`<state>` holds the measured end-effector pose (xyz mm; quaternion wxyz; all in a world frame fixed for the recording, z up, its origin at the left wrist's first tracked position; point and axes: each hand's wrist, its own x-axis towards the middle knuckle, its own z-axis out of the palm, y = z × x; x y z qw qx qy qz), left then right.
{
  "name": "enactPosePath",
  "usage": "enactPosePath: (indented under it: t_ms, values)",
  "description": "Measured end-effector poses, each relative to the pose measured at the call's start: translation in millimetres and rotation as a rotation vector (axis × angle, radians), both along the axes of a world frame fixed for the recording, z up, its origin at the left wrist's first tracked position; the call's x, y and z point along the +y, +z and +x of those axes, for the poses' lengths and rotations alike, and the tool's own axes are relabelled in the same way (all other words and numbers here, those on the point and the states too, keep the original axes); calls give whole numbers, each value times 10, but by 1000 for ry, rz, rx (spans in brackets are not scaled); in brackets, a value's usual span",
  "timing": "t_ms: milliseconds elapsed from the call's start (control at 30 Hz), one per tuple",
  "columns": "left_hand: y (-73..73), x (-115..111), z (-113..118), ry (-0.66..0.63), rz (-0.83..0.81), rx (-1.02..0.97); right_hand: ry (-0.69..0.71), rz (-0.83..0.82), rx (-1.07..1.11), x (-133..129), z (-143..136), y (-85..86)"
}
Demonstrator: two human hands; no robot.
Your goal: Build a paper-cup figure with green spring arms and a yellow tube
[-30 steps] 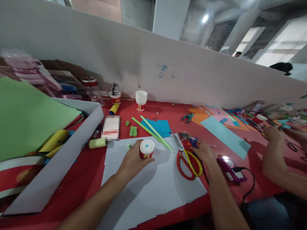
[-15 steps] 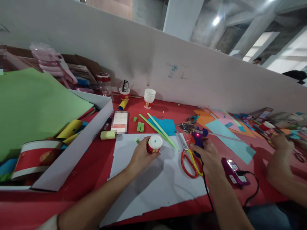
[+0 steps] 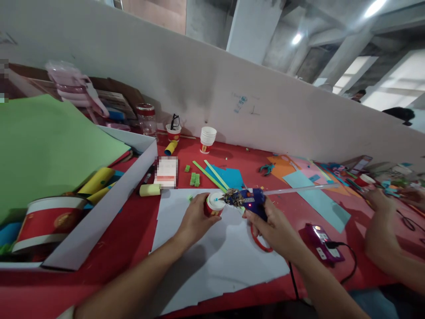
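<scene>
My left hand (image 3: 195, 218) is closed around a small red and white paper cup (image 3: 214, 204), which is upside down with its white base up. A tiny blue piece lies on that base. My right hand (image 3: 277, 226) grips a dark blue hot glue gun (image 3: 254, 201) with a lit red light and a clear glue stick (image 3: 302, 189) out of its back. The gun's messy nozzle points left, at the cup's base; whether it touches I cannot tell. Below the gun, red-handled scissors (image 3: 260, 239) are mostly hidden by it and my right hand. White paper (image 3: 212, 270) lies underneath.
Green strips (image 3: 210, 175), blue paper (image 3: 234, 176) and small green folded pieces (image 3: 195, 179) lie ahead. Stacked cups (image 3: 207, 139) stand near the wall. An open box (image 3: 109, 221) is at left, a purple power unit (image 3: 323, 243) at right. Another person's arm (image 3: 381, 230) reaches in at far right.
My right hand has lifted the glue gun and brought it left, from beside the scissors to the cup's base. My left hand holds the cup in nearly the same place.
</scene>
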<state>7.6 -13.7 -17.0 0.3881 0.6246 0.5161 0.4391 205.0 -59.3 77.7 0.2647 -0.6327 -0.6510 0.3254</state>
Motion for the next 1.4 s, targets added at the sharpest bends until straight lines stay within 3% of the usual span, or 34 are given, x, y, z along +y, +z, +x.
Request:
enactPosePath:
  t_ms: [333,633,1400]
  values:
    - [16,-32,24,44,21,41,6,-18,-196,30,-88,125]
    - [32,-56,19,48,28,75,-37,14,-336,24,-128,100]
    - [-1,-50,18,43,50,94,22,20,-414,61,-167,213]
